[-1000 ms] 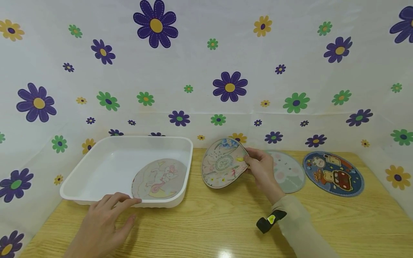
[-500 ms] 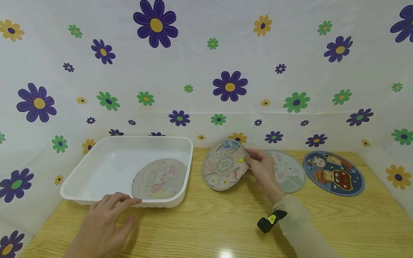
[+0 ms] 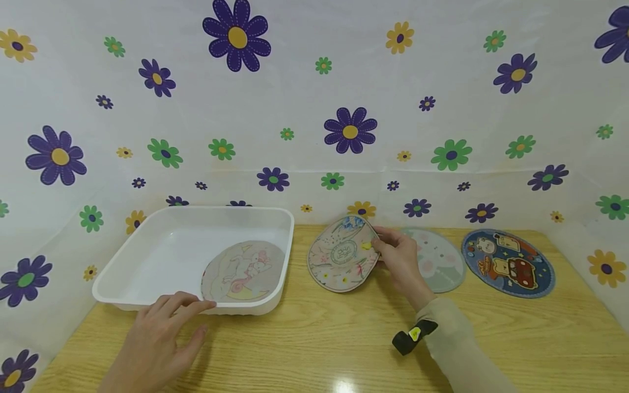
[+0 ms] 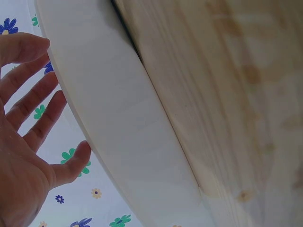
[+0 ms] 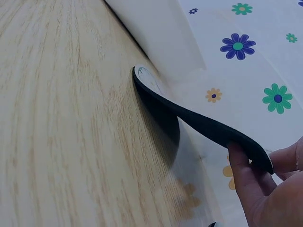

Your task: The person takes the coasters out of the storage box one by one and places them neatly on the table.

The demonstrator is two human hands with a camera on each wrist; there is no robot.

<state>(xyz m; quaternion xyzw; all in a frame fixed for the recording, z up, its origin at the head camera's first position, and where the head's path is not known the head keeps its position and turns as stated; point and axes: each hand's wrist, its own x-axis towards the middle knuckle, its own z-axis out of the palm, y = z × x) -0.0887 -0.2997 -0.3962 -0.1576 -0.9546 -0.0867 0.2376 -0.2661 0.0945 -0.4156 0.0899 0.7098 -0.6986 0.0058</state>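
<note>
My right hand (image 3: 400, 259) pinches the right edge of a round floral mouse pad (image 3: 339, 259), thumb on the printed face and fingers behind. In the right wrist view the mouse pad (image 5: 203, 124) shows its dark underside and bends, its right edge raised above the table. My left hand (image 3: 157, 338) rests its relaxed fingertips on the front rim of a white plastic tub (image 3: 128, 301). A pale pink mouse pad (image 3: 243, 273) with cartoon animals lies inside the tub, at its right. In the left wrist view, the left hand's fingertips (image 4: 57, 97) touch the tub's edge.
A grey-green mouse pad (image 3: 442, 265) lies on the wooden table (image 3: 314, 349), partly behind my right hand. Farther right is a dark blue mouse pad (image 3: 508, 265) with a bear and a red car. A flower-printed curtain (image 3: 295, 98) stands behind the table.
The floral mouse pad's left side has sunk slightly and its face looks flatter. My right hand has barely moved. The left hand stays on the tub rim.
</note>
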